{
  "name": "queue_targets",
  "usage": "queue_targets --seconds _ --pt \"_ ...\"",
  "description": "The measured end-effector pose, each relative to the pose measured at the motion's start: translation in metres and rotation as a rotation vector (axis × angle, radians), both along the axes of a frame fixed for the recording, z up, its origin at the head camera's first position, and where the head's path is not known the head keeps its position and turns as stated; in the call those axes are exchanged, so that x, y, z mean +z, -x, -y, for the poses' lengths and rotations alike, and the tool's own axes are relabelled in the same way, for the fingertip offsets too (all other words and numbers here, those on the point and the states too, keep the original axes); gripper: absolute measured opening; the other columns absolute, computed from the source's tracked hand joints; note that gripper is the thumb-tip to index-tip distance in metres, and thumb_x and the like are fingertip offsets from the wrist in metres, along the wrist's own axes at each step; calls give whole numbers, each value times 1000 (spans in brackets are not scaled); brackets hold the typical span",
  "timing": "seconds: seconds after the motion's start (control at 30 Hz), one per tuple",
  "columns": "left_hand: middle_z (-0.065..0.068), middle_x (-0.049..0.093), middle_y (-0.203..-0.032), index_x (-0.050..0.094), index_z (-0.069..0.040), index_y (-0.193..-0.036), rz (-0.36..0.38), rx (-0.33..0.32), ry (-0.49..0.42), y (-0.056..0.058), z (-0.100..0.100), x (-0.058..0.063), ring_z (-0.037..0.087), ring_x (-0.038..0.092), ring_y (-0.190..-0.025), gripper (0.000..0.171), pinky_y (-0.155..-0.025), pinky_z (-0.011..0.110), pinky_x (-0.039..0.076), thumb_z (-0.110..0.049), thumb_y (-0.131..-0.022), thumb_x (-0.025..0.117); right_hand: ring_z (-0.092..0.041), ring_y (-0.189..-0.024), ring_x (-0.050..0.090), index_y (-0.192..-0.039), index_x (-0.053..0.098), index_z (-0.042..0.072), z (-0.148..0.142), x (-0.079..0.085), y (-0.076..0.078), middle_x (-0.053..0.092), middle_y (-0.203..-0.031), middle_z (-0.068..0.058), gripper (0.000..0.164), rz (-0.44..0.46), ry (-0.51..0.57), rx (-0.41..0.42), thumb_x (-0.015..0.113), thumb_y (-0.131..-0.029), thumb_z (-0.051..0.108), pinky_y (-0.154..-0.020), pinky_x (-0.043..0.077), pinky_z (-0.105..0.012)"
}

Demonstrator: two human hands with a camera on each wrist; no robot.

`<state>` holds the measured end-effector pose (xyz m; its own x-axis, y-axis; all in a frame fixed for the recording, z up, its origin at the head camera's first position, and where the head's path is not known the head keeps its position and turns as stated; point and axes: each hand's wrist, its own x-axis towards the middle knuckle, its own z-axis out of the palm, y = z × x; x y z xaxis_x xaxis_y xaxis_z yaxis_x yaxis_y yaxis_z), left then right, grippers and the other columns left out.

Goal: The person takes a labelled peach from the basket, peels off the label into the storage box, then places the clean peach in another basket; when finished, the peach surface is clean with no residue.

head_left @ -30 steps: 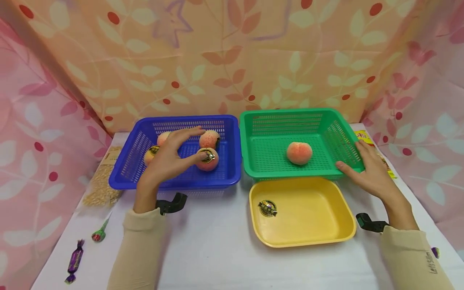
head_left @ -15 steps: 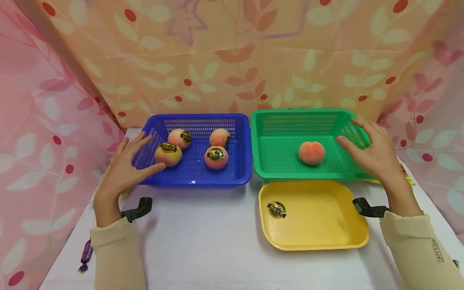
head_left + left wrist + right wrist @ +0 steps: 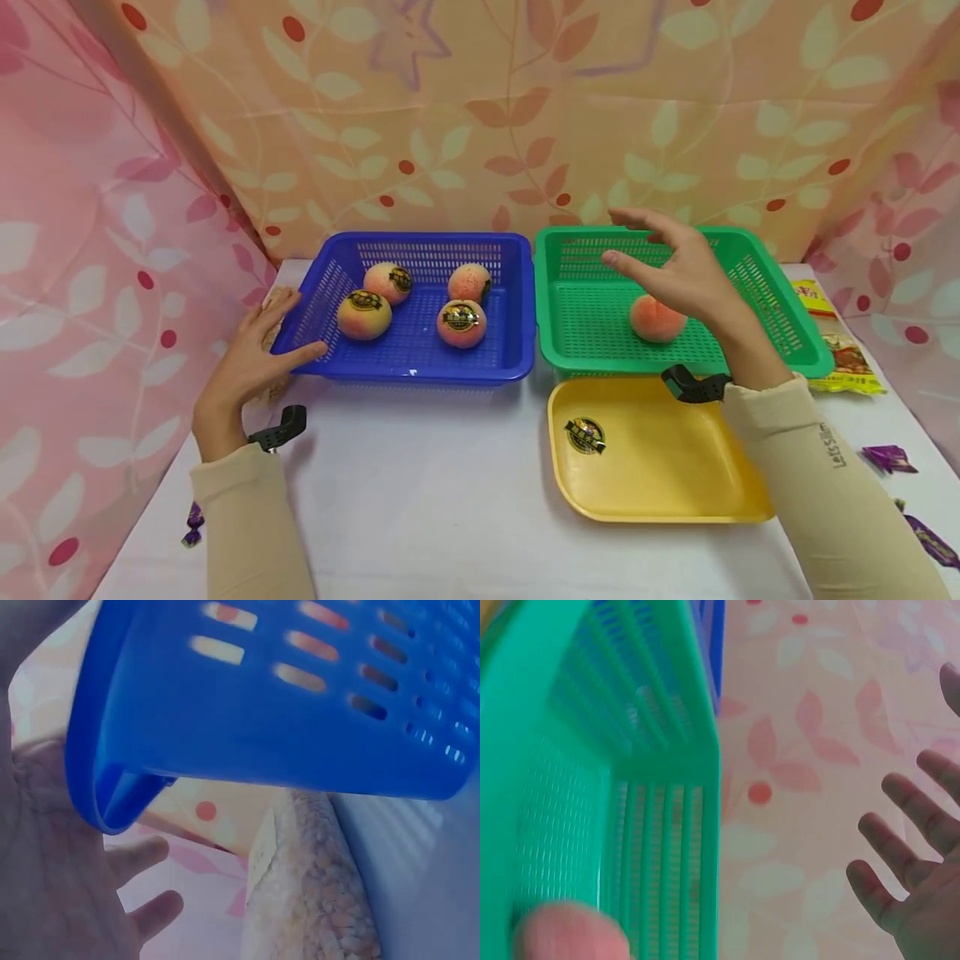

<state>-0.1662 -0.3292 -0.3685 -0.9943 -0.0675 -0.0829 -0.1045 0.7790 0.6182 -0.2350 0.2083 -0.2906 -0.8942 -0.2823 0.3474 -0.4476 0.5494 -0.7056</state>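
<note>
My left hand (image 3: 243, 358) is at the left side of the blue basket (image 3: 420, 367), fingers spread and the thumb by the front rim. In the left wrist view, the basket's rim stands close by the palm. Several peaches (image 3: 462, 324) with black-and-gold stickers lie in the blue basket. Over the green basket (image 3: 570, 362) is my right hand (image 3: 690, 279), its fingers apart and holding nothing. One peach (image 3: 657, 319) without a visible sticker lies in the green basket, partly overlapped by the right hand in the head view.
A yellow tray (image 3: 645, 500) with a loose-looking sticker (image 3: 585, 435) inside stands in front of the green basket. Bagged grains (image 3: 315, 885) lie left of the blue basket, a yellow food packet (image 3: 847, 358) to the right. Purple wrapped candies (image 3: 889, 458) lie at the sides. Patterned curtains enclose the table.
My left hand has gone from above the blue basket to its left side. The right hand has left the green basket's right rim and moved left over its middle. The head view has shifted.
</note>
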Motion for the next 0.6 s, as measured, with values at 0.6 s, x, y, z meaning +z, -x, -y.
queue_targets --seconds 0.6 --pt "18 -22 -169 6 -45 -161 70 -16 7 -1 6 -5 52 -15 -154 104 -102 89 16 -63 -83 73 -21 -131 57 -143 59 18 120 -10 51 63 -142 -5 51 129 111 355 74 -95 24 -111 43 -47"
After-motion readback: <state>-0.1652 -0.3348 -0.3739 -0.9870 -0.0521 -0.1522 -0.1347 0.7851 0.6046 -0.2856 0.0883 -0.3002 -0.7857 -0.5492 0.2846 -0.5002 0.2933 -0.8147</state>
